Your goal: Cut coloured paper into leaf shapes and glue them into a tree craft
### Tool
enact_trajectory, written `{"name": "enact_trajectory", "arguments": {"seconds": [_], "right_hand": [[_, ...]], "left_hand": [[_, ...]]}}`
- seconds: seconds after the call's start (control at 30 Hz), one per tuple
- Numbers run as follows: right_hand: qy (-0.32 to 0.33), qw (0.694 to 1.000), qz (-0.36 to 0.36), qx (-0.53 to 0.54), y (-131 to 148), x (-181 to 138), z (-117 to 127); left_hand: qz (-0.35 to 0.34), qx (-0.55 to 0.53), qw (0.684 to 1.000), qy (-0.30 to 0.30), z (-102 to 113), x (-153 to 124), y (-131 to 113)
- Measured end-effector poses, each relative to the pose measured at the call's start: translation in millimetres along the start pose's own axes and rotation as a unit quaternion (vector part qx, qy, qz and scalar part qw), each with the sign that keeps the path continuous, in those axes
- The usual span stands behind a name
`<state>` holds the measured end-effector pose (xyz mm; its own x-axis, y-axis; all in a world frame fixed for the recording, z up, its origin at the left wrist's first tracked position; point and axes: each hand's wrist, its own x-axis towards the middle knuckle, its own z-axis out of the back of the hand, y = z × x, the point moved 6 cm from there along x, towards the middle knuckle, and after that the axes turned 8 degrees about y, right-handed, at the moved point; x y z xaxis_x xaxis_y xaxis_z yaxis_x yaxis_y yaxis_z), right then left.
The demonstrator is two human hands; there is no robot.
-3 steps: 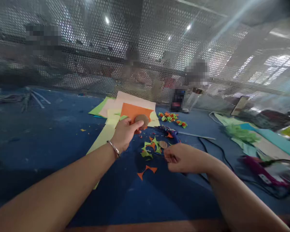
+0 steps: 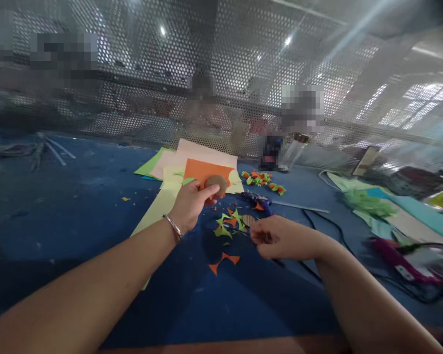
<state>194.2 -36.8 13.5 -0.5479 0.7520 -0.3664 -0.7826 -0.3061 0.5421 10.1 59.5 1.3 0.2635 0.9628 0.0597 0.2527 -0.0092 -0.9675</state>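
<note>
My left hand (image 2: 190,202), with a metal bangle at the wrist, is closed on a brown cardboard disc (image 2: 216,184), which it holds over an orange sheet (image 2: 203,171) on a stack of coloured paper (image 2: 192,157). My right hand (image 2: 276,238) is curled with the fingers pinched together; what they hold is hidden. It hovers beside a heap of green and orange paper scraps (image 2: 231,221) and a second brown disc (image 2: 248,220). A blue glue gun (image 2: 258,201) lies just beyond that hand.
An orange offcut (image 2: 223,260) lies on the blue table cover (image 2: 77,211). Green-and-orange paper pieces (image 2: 264,181) sit farther back. Black cables (image 2: 332,231), a purple tool (image 2: 398,258) and more paper (image 2: 387,206) crowd the right side. A perforated metal screen (image 2: 221,73) walls the back.
My right hand has shifted slightly up and toward the scraps. The left hand stays where it was with the disc.
</note>
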Motion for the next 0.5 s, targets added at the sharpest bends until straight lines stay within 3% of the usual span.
{"name": "enact_trajectory", "arguments": {"seconds": [0.1,0.23,0.5], "right_hand": [[0.009,0.988,0.039,0.147,-4.4,0.1,3.2],[-0.018,0.945,0.048,0.324,-10.9,5.1,6.7],[-0.181,0.898,0.054,0.398,-16.0,10.9,18.9]], "left_hand": [[0.008,-0.014,1.000,0.010,-2.6,-0.2,2.3],[0.019,-0.025,0.999,0.029,-7.0,-3.0,3.9],[0.051,-0.060,0.996,0.040,-17.7,-9.3,8.4]]}}
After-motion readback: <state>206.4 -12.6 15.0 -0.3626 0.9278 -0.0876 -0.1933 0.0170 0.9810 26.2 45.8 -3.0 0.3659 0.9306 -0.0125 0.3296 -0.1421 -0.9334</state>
